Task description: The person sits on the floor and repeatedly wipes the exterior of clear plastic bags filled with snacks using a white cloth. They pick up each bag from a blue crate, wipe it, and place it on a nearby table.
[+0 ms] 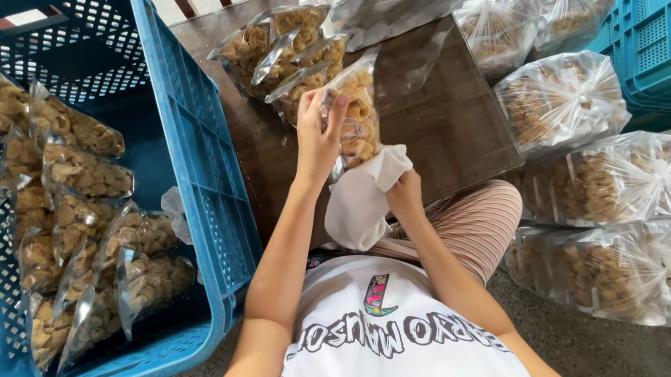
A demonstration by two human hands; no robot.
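Note:
My left hand (316, 137) holds a clear snack packet (358, 112) full of brown fried pieces upright by its top edge, just above the dark table (444, 121). My right hand (405, 194) grips a white cloth (361, 202) pressed against the packet's lower end. Just behind the held packet, several more filled packets (281, 50) lie in a pile on the table.
A blue plastic crate (184, 146) at the left holds rows of filled packets (76, 222). Large tied clear bags of snacks (606, 187) line the right side. Another blue crate (664, 26) stands at the far right. My knee in striped trousers (478, 224) is below the table.

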